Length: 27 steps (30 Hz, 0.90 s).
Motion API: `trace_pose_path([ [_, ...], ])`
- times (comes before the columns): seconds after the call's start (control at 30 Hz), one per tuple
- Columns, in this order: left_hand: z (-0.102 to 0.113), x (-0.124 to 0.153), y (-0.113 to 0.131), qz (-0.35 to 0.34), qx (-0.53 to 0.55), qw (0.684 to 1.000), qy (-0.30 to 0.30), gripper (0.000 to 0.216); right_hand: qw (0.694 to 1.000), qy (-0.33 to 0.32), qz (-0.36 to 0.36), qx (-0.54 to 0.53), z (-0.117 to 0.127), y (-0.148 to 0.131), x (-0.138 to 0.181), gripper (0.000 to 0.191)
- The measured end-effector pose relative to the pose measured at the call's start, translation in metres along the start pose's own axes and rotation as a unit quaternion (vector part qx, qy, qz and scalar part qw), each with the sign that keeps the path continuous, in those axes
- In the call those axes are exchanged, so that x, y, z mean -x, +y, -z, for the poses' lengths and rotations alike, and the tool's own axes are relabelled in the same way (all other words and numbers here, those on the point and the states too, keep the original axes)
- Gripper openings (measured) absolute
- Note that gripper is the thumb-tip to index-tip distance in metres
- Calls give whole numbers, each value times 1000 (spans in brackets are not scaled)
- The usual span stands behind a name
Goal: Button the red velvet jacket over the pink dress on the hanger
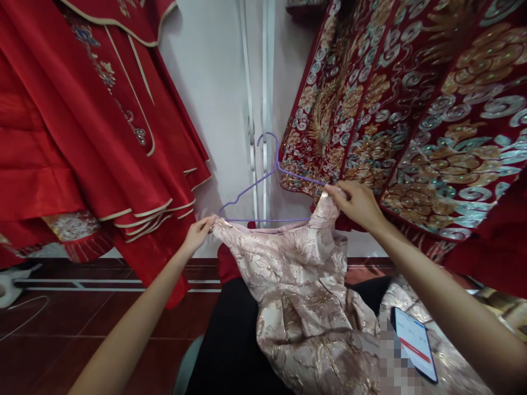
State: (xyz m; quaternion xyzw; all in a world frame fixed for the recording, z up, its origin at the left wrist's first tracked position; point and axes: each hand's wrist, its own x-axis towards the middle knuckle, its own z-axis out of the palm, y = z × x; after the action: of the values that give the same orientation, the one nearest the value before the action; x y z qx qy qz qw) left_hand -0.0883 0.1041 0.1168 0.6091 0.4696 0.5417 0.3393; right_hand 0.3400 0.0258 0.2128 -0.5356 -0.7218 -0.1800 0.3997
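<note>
A pale pink brocade dress (296, 274) with gold floral relief drapes over my lap, its neckline facing away from me. Inside its shoulders sits a thin purple hanger (276, 164), hook pointing up and away. My left hand (198, 233) pinches the left shoulder strap at the hanger's left end. On the other side, my right hand (356, 203) grips the right strap at the hanger's right end, which is hidden by the fingers and cloth. The dress is stretched between both hands, and its skirt spreads down to the right.
Red garments (123, 120) hang at left, and a dark red embroidered garment (395, 109) hangs at right, close to my right hand. A smartphone (414, 343) with a lit screen lies on the fabric at lower right. White metal rails (123, 285) run near the tiled floor.
</note>
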Motion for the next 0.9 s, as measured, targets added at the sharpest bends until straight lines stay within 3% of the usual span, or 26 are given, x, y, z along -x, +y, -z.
trace_pose_path([
  [0.1,-11,-14,17,-34,18,999,-8,38,1000,-17,4,-18,-1,1,0,43],
  [0.23,-30,-27,62,-67,36,996,-53,28,993,-50,-33,-101,1,10,0,35],
  [0.3,-33,-28,79,-53,41,993,-97,25,979,-48,-82,-183,3,18,3,32],
  [0.37,-32,-24,84,-19,50,991,-122,24,946,-31,-146,-289,1,27,9,37],
  [0.5,-35,-6,56,104,161,976,-107,33,833,16,-255,-491,-26,28,41,41],
  [0.57,-46,9,35,148,247,952,-103,33,790,-57,-295,-535,-49,20,63,36],
  [0.63,-62,25,16,165,292,935,-116,29,791,-114,-316,-512,-69,10,81,38],
  [0.77,-80,49,-9,220,260,927,-159,22,847,-192,-285,-405,-78,8,94,44],
  [0.83,-78,51,-17,226,254,929,-148,18,839,-231,-283,-404,-66,20,94,39],
  [0.9,-72,45,-23,219,246,938,-108,12,790,-283,-312,-445,-51,37,95,33],
])
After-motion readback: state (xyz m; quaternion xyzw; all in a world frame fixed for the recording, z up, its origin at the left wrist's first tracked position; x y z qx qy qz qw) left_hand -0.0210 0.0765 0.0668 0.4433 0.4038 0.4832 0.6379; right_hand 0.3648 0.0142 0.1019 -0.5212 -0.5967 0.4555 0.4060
